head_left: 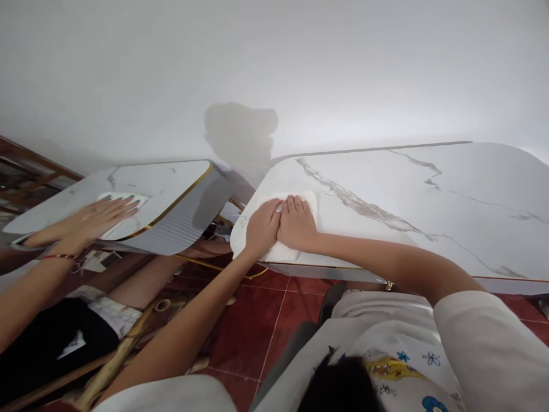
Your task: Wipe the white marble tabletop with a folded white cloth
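Observation:
A folded white cloth (286, 250) lies flat near the left end of a marble-patterned tabletop (386, 194). Both my hands rest on it, side by side and touching. My left hand (262, 228) presses down with the palm on the cloth, its fingers pointing forward. Against it, my right hand (297, 223) lies flat with the fingers extended, slightly overlapping the left. The palms and whatever lies beneath them are hidden.
On the left, a co-worker's hands (103, 214) press a white cloth on a second marble-patterned table (167, 177) with gold edging. A pale wall (343, 74) stands behind both tables. Red tiles (249, 320) cover the floor. A wooden chair frame (111, 366) sits lower left.

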### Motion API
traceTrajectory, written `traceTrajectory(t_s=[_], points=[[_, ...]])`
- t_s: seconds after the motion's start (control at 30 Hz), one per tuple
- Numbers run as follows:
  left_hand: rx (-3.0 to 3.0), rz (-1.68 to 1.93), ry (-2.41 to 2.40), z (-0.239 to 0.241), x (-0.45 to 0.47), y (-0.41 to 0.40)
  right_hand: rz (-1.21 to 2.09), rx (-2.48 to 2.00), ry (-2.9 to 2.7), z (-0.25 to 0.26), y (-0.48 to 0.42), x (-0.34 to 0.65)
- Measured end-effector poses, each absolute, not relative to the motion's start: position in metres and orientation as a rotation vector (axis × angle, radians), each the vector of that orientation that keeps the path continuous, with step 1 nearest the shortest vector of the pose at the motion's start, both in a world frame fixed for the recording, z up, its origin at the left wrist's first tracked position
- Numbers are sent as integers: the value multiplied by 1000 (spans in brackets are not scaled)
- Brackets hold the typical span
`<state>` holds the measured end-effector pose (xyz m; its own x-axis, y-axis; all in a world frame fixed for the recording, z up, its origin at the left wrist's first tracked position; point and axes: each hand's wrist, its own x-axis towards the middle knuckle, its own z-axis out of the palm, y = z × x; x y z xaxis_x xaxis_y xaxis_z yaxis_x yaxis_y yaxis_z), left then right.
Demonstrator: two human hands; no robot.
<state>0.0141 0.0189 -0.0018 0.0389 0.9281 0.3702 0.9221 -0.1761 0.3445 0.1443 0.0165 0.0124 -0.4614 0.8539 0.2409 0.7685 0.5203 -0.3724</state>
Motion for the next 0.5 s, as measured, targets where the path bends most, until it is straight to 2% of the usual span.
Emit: traceTrajectory(t_s=[0.23, 0.5], points=[[2138, 895, 2023, 3, 44, 35, 274, -1346, -2366, 9, 35, 167], [2105, 923, 1994, 5, 55, 106, 152, -1320, -2264, 2, 102, 175]])
